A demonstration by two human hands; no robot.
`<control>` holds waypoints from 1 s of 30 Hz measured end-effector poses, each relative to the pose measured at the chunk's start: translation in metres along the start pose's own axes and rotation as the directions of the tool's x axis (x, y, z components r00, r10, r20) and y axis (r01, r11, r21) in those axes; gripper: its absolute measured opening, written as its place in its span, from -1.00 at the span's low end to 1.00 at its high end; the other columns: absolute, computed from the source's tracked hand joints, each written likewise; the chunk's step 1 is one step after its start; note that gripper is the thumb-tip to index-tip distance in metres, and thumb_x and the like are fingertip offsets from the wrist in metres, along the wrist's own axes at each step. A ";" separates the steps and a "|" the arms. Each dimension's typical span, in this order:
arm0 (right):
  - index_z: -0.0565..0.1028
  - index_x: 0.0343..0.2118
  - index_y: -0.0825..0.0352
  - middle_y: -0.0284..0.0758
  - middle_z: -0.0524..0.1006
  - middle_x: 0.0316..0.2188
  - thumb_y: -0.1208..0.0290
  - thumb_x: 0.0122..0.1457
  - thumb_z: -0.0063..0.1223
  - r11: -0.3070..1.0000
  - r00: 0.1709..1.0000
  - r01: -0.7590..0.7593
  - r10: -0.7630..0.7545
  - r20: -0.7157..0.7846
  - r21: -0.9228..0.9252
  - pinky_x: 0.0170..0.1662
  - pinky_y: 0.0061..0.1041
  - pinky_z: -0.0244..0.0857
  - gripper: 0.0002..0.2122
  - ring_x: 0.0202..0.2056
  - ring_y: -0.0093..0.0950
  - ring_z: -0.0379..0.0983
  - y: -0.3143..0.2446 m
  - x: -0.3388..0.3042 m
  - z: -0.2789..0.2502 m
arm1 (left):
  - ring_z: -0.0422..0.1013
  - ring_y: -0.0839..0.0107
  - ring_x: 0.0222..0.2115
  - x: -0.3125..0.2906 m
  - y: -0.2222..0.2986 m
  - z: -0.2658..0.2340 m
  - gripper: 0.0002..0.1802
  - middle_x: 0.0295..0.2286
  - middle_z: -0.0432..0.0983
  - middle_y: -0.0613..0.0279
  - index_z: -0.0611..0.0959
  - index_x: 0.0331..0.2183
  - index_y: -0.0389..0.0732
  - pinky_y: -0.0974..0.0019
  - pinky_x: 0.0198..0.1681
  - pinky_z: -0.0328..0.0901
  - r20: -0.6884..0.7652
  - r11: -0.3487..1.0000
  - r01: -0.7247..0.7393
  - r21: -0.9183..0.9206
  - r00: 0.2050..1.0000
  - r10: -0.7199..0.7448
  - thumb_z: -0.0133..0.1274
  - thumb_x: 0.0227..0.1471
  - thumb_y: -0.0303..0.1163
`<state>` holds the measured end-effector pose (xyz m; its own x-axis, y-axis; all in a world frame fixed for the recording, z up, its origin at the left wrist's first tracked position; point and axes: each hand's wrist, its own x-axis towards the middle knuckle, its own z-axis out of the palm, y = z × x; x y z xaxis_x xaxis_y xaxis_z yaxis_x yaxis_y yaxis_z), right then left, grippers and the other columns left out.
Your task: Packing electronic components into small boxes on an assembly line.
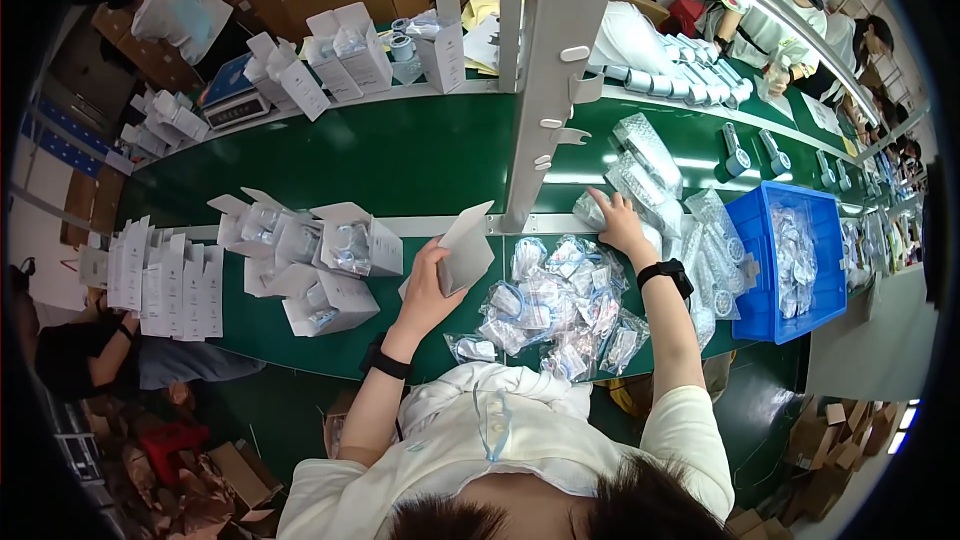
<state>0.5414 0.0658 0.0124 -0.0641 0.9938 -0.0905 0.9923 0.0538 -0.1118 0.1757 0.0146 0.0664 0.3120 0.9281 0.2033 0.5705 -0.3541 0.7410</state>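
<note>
My left hand (428, 290) is closed round a white carton (467, 248), tilted with its flap up, above the green table. My right hand (622, 223) reaches to the near end of the bubble-wrapped packages (645, 180), its fingers bent over one small bubble-wrapped package (588, 210). Between my arms lies a pile of clear plastic bags (560, 300) with small white and blue parts inside. Left of my left hand, several open white boxes (345, 240) lie with clear-wrapped items in them.
A blue bin (770, 290) with bagged parts stands at the right, beside more bubble-wrapped packages (712, 250). A metal post (548, 80) rises from the table's middle rail. White cartons (180, 285) stand in rows at the far left. Other people work at the far right and left.
</note>
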 end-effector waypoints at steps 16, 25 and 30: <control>0.03 -0.02 0.29 -0.26 0.20 -0.15 0.54 -0.08 0.10 0.033 0.717 0.338 0.639 -0.280 0.941 -0.03 -0.49 0.04 -0.43 -0.12 -0.44 0.15 -0.262 -0.034 -0.075 | 0.23 0.07 -0.09 -0.032 -0.024 0.019 -0.19 -0.08 0.13 -0.14 0.04 -0.24 -0.16 0.17 -0.10 0.18 -0.209 0.986 0.039 -0.163 0.975 -0.073 0.28 -0.44 -0.54; 0.02 -0.02 0.30 -0.25 0.19 -0.14 0.52 -0.08 0.12 0.240 0.686 0.300 0.618 -0.383 0.923 -0.03 -0.52 0.03 -0.41 -0.12 -0.46 0.15 -0.253 -0.030 -0.050 | 0.20 0.12 -0.08 -0.034 -0.020 0.011 -0.14 -0.08 0.10 -0.11 0.02 -0.23 -0.14 0.21 -0.04 0.12 -0.397 0.974 0.037 -0.221 0.909 -0.125 0.31 -0.47 -0.54; 0.04 -0.02 0.31 -0.27 0.21 -0.15 0.55 -0.14 0.17 -0.140 0.864 0.287 0.464 -0.193 0.948 -0.05 -0.52 0.09 -0.37 -0.12 -0.48 0.18 -0.228 -0.033 -0.059 | 0.13 0.13 -0.04 -0.027 -0.025 0.015 -0.12 -0.03 0.04 -0.10 0.02 -0.23 -0.12 0.21 0.01 0.05 -0.405 0.962 -0.090 -0.258 0.914 -0.023 0.32 -0.50 -0.55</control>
<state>0.3237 0.0267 0.0994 0.4259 0.9027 0.0610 -0.2575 0.1856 -0.9483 0.1644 -0.0029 0.0326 -0.0353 0.9032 0.4278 0.3247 -0.3945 0.8596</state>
